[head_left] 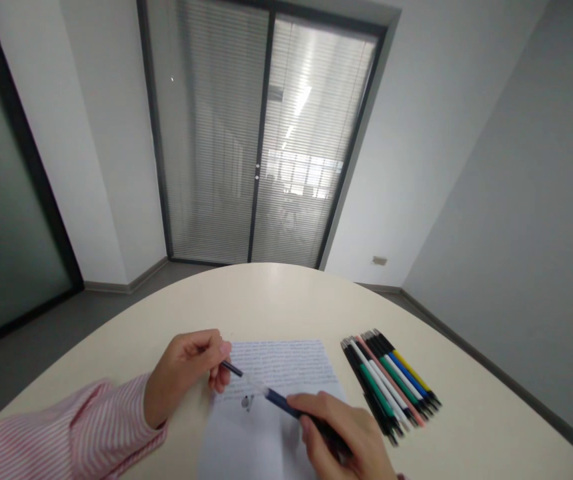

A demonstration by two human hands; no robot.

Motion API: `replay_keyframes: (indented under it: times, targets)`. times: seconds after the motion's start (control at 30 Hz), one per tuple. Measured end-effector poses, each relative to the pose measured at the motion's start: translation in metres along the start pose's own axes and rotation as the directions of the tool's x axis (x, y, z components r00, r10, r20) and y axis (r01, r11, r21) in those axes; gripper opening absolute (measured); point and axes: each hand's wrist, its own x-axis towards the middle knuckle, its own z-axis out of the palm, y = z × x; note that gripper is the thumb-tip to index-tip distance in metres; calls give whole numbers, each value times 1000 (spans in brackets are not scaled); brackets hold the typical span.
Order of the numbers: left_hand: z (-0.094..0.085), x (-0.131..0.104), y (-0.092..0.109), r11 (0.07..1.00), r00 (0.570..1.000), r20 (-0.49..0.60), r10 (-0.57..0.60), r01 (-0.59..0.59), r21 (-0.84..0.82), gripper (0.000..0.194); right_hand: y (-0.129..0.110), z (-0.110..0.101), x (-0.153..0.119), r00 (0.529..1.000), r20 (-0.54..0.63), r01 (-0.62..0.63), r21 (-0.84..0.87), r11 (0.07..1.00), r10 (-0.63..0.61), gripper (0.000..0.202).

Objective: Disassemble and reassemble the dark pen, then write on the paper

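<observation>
Pen (276, 402) lies diagonally, tip toward upper left.

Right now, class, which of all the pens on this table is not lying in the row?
The dark blue pen, held over the written sheet between both hands; the others lie together in the row.

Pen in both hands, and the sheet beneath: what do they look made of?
The pen looks like smooth plastic: dark blue barrel, a clear, faintly glossy middle. The sheet looks like thin matte white paper, lying flat, with rows of handwriting across its far half.
</observation>
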Motion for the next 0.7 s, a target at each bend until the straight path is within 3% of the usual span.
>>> replay_keyframes:
  times: [0.17, 0.23, 0.3, 0.4, 0.57, 0.7]
  targets:
    - [11, -6, -5, 999, 984, 180, -11, 2, 51, 16, 1, 1, 0, 997, 81, 1, -31, 1000, 2, 22]
    - [13, -9, -5, 998, 977, 215, -9, -3, 58, 21, 0, 2, 0, 998, 64, -5, -31, 1000, 7, 22]
    - [13, -10, -5, 999, 983, 185, -1, -9, 53, 29, -1, 2, 1, 999, 35, -19, -21, 1000, 20, 23]
    - [10, -8, -4, 997, 994, 106, 7, -15, 80, 12, -2, 2, 2, 999, 17, -41, -14, 999, 41, 23]
    - [11, -7, 0, 990, 986, 164, 26, -49, 135, 9, -3, 0, 2, 992, 122, -16, -50, 999, 22, 22]
    - [14, -10, 4, 980, 985, 161, 61, -89, 175, 4, -3, 0, 1, 995, 94, -20, -39, 999, 23, 22]
